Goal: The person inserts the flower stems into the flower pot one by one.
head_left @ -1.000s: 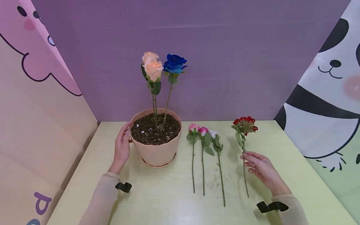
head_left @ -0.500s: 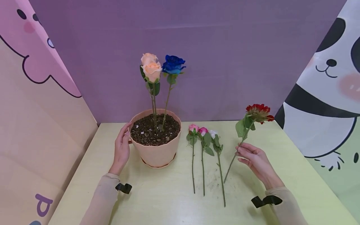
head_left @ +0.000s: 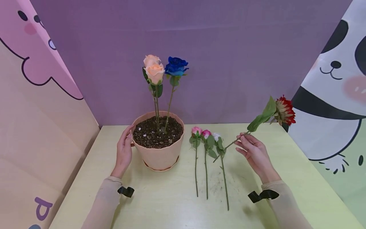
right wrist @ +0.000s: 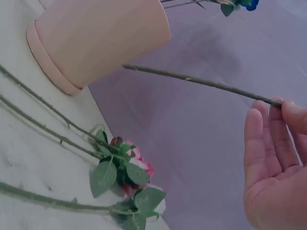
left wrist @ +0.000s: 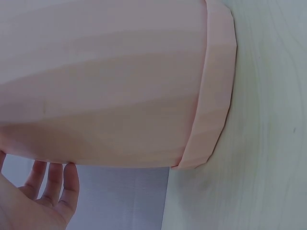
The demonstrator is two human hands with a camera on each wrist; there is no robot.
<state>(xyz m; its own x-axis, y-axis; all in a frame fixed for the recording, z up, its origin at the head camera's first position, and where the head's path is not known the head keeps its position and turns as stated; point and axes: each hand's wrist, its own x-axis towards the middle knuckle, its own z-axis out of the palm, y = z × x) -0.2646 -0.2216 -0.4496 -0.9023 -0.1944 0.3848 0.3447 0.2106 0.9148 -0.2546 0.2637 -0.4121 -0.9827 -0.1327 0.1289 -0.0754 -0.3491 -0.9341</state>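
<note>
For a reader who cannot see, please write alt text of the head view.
A right hand pinches a red flower by its stem; the left hand touches a pot where two peach roses and a blue rose stand. Three more flowers lie on the table.

Matt, plastic-looking walls are noted on the pot [head_left: 158,158], smooth, with broad soft facets; the same finish is repeated on the saucer [left wrist: 217,91]. Soil [head_left: 143,138]: rough, crumbly, dull. Table [head_left: 177,206] is faced in pale wood-grain, smooth, with a glossy sheen caught toward the wearer's side. Purple backdrop [head_left: 234,63]: cloth-like, matt, lightly creased. On the red flower [head_left: 285,110], fabric-like petals are seen; its stem [right wrist: 192,79] is plastic-looking, knobbled by small nubs. Soft cloth-like petals are shown on the blue rose [head_left: 176,66] and peach roses [head_left: 155,73]. Sleeves [head_left: 100,198]: matt cloth.
</note>
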